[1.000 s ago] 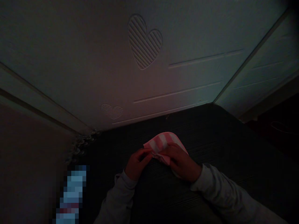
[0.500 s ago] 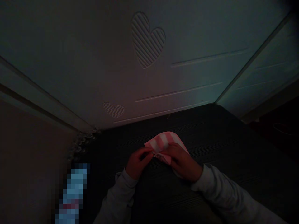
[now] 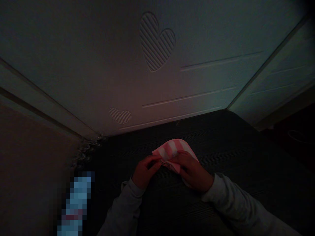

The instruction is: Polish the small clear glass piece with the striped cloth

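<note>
A pink and white striped pouch with a curved edge rests low in the middle of the head view, over a dark surface. A small metallic zipper part shows at its near edge. My left hand pinches the pouch's left end near that metal part, thumb and fingers together. From the right, my right hand grips the pouch, its fingers on top of the striped cloth and its thumb at the near side. The light is dim, and fine details at the fingertips cannot be made out.
Behind the surface stands a pale panel with carved striped hearts and lines. Small shiny clear pieces lie along the left edge. A blurred light-blue object is at the lower left, and a thin loop at the far right.
</note>
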Tool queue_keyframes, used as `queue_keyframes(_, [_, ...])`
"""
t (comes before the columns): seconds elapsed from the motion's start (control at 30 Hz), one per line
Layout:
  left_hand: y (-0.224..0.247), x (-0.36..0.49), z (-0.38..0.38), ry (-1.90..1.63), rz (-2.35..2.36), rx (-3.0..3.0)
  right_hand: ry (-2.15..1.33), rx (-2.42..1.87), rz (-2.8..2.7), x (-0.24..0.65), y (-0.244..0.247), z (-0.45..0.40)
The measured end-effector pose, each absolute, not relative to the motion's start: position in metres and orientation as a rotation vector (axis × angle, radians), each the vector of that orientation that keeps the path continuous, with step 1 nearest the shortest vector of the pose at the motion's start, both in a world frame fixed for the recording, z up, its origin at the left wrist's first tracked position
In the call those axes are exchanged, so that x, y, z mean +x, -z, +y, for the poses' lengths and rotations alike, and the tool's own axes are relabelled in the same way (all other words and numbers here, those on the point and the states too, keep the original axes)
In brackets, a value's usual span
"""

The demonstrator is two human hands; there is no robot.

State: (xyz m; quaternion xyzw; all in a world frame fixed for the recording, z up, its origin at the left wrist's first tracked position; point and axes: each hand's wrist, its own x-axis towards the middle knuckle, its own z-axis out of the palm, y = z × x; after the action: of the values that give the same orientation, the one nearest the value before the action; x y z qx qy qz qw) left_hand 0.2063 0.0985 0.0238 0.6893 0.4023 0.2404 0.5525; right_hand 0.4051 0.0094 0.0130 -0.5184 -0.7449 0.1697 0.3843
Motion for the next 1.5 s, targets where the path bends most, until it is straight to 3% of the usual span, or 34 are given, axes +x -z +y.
queue_keyframes(0.97, [-0.020,0.203,0.102,-0.536,0.910,1.496,-0.466,-1.379,-1.781,0.405,-0.014,0.011])
queue_keyframes(1.3, [-0.019,0.210,0.103,-0.617,0.935,1.447,-0.631,-1.453,-1.656,0.399,-0.011,0.016])
queue_keyframes(1.5, [-0.065,0.218,0.124,-0.816,0.962,1.492,-0.653,-1.375,-1.682,0.407,-0.067,0.052])
